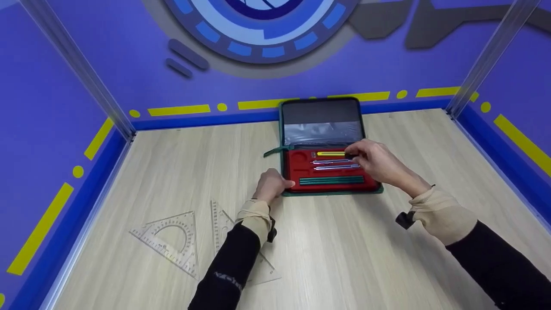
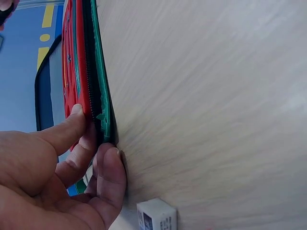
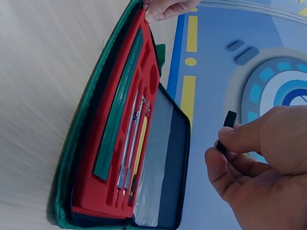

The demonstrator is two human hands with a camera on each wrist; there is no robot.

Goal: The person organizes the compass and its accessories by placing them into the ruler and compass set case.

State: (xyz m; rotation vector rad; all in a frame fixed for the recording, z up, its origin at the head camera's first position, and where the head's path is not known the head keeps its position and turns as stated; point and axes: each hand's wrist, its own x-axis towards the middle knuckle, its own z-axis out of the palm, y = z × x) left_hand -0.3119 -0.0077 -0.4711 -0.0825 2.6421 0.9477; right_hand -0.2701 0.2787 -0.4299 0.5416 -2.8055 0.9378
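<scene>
A green zip case [image 1: 331, 194] lies unfolded with its red tray [image 1: 297, 172] facing up. The left hand [image 1: 270, 186] grips the near left corner, thumb on the red tray and fingers at the case's side. Over the tray's right end, the right hand [image 1: 379, 161] pinches a small black piece [image 3: 230, 119] between thumb and fingers; I cannot tell what it is. In the tray sit a green ruler [image 1: 331, 180], two slim silver drawing tools [image 3: 129, 153] and a yellow stick-like tool [image 1: 330, 153].
A clear set square with a protractor arc [image 1: 191, 241] lies at the left on the wooden table [image 1: 327, 258]. Another clear set square [image 1: 217, 219] is partly under the left forearm. A small white printed block [image 2: 157, 214] lies near the left hand. Blue-purple panels [image 1: 258, 82] enclose the table.
</scene>
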